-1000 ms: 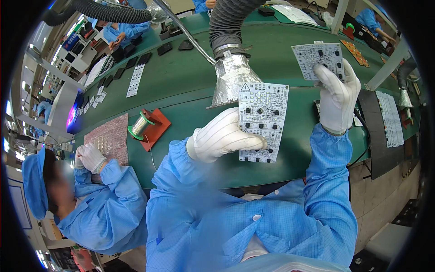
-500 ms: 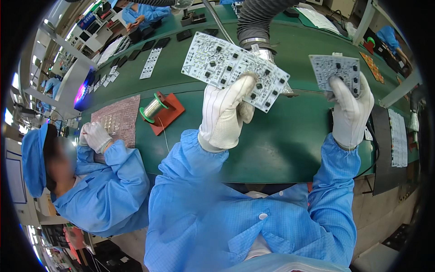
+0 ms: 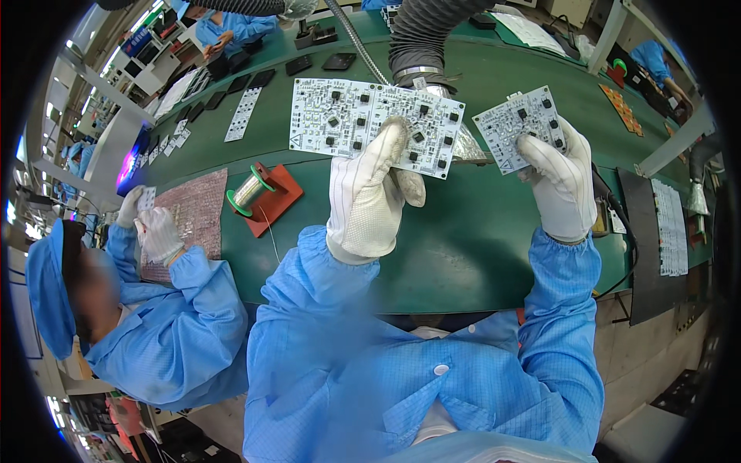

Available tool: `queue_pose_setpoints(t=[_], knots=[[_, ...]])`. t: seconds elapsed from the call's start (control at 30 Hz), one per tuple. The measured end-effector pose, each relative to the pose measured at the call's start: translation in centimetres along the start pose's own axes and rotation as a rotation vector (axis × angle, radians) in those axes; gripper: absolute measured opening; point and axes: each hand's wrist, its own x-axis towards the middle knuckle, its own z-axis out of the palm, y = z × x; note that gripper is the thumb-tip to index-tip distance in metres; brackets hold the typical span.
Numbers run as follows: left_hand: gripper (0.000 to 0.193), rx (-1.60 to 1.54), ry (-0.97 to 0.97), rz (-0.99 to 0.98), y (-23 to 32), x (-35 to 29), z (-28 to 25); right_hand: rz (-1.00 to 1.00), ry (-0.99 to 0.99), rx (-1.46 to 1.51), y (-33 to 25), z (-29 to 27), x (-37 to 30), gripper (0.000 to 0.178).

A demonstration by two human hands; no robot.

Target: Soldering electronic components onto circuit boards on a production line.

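A green surface is spread beneath the black ridged duct, which is taken as the reference for all positions. The larger board, white and formed of two joined sections, is held raised above the surface, in front of the duct's lower end and mostly to its left. It is clamped in the grip of the left hand, the thumb being pressed on the front face at the lower edge. The smaller board, also white, is held raised to the right of the duct, slightly tilted. It is clamped in the grip of the right hand, likewise with the thumb on the front face. The two boards are kept apart, with dark components exposed on both. A red spool stand is set on the surface to the left of the duct.

The step in hand is judged to be a two-handed hold in which both component faces are presented for viewing. From this hold, any move is judged to call for separate control of each board, with adjacent edges kept clear and thumb pressure kept light.
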Motion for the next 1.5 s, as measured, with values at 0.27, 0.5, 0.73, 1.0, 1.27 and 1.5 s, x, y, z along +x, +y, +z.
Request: queue_pose_setpoints(t=[0.27,0.5,0.73,1.0,1.27,1.5], knots=[[0.044,-0.068,0.210,-0.098,-0.2,-0.4,1.5,0.568,0.093,0.797,-1.7,1.2,0.6,0.030],[0.044,0.013,0.154,-0.101,-0.7,-0.6,1.5,0.526,0.027,0.778,-2.6,1.4,1.4,0.044],[0.045,-0.168,0.164,-0.206,-0.7,-0.3,1.2,0.532,0.046,0.798,-3.5,2.0,1.6,0.055],[0.044,-0.345,0.187,-0.267,-0.5,-0.1,1.2,0.577,0.072,0.842,-3.2,2.7,1.5,0.058],[0.040,-0.374,0.161,-0.248,-0.4,-0.1,1.4,0.407,0.255,0.762,-2.7,3.3,1.2,0.047],[0.038,-0.344,0.112,-0.264,-0.1,-0.2,1.8,0.296,0.288,0.609,-3.0,3.5,0.9,0.038]])
